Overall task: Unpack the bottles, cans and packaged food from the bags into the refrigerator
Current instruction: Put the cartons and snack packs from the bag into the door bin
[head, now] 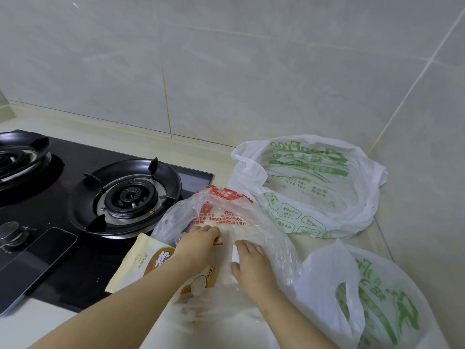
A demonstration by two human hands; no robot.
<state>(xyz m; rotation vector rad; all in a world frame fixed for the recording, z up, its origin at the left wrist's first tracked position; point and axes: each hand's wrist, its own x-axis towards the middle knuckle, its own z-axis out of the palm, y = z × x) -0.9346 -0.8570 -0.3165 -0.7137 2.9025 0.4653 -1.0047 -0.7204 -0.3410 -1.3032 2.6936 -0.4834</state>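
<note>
Flat cream food pouch with a coconut picture (pixel 153 263) lies half under the clear red-printed plastic bag (pixel 226 212), long axis pointing away, directly beneath the left hand (pixel 198 244). That hand pinches a small red-edged packet (pixel 218 241). The right hand (pixel 251 258) lies bent on the film, grip unclear.

We read mirrored Chinese with "30米" on the red-print bag (pixel 226 215). Far green-print bag (pixel 309 177): mirrored Latin logo, roughly "GreenTree", phone digits unclear. Food packet (pixel 141 263): Chinese characters, partly covered. Near green-print bag (pixel 377 311): illegible.
</note>
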